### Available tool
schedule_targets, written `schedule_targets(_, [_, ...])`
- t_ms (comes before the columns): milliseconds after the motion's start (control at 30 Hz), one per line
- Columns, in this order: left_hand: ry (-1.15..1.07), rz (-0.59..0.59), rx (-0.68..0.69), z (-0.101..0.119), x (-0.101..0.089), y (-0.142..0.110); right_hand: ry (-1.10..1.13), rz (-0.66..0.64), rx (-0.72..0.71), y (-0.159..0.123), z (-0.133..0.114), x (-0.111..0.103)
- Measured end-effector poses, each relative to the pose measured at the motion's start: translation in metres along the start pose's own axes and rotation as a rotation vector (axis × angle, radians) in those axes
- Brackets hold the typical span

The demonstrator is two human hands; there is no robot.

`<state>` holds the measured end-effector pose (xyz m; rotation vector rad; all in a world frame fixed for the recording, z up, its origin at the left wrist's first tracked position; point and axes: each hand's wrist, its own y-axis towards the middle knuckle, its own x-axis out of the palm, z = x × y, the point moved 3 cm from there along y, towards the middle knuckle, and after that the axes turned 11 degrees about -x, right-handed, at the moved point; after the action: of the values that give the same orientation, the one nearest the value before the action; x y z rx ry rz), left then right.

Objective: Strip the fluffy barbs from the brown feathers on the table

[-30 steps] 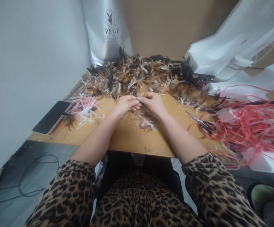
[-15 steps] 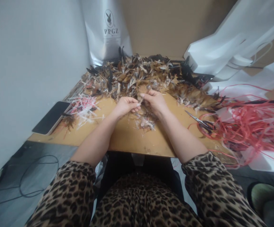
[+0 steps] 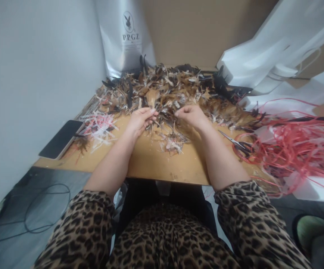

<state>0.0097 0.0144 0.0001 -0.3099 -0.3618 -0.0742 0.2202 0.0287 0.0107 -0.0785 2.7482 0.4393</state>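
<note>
Between the thumb and fingers of my left hand is a tan-brown feather, its broad end pointing up and away from me. Off to the right, my right hand is closed in a pinch at the near edge of the feather pile; whatever its fingertips hold is too small to make out. The pile of brown and black feathers spreads across the back of the table. Below and between the hands lies a small heap of pale feather scraps.
A phone rests at the table's left edge beside pink and white strips. Scissors lie to the right, near a tangle of red strings. A silver bag stands behind, white plastic sheeting at back right.
My hands, together half a second ago, have moved apart: the left went left and slightly up, the right went right. The tan-brown feather now shows upright in my left hand.
</note>
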Motion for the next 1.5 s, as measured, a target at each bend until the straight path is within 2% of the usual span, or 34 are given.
schedule_targets(100, [-0.016,-0.002,-0.009,0.0,0.0,-0.001,-0.244,-0.216,-0.068,-0.002,0.003,0.002])
schedule_targets(267, [-0.026,-0.01,-0.026,-0.001,0.001,0.0,-0.637,-0.418,-0.256,-0.004,0.002,0.002])
schedule_targets(400, [-0.038,-0.005,-0.038,-0.003,0.0,0.003,-0.831,-0.511,-0.358,-0.009,-0.005,0.01])
schedule_targets(500, [-0.046,-0.016,-0.052,-0.004,-0.001,0.004,-0.868,-0.546,-0.347,-0.012,-0.006,0.017])
schedule_targets(567, [-0.052,-0.024,-0.058,-0.004,-0.001,0.004,-0.872,-0.519,-0.339,-0.012,-0.004,0.019])
schedule_targets(633, [-0.053,-0.027,-0.065,-0.005,0.0,0.004,-0.818,-0.465,-0.351,-0.011,-0.002,0.017])
schedule_targets(700, [-0.052,-0.023,-0.075,-0.006,0.0,0.004,-0.672,-0.379,-0.33,-0.008,-0.002,0.013])
schedule_targets(867, [-0.053,-0.047,-0.088,-0.009,0.001,0.004,0.043,-0.113,-0.044,-0.004,-0.004,0.008])
schedule_targets(933, [-0.053,-0.081,-0.11,-0.011,0.002,0.005,0.314,-0.077,0.04,-0.004,-0.007,0.011])
schedule_targets(1000, [-0.051,-0.12,-0.138,-0.014,0.003,0.004,0.485,-0.064,0.118,-0.005,-0.007,0.016])
schedule_targets(1100, [-0.046,-0.164,-0.158,-0.016,0.004,0.004,0.585,-0.043,0.198,-0.005,-0.004,0.019])
schedule_targets(1233, [-0.055,-0.196,-0.166,-0.018,0.005,0.005,0.656,-0.028,0.223,-0.006,-0.003,0.021])
schedule_targets(1367, [-0.065,-0.228,-0.176,-0.019,0.006,0.004,0.699,-0.067,0.162,-0.008,-0.011,0.027])
schedule_targets(1500, [-0.093,-0.265,-0.23,-0.022,0.009,0.003,0.647,-0.072,0.051,-0.01,-0.013,0.038])
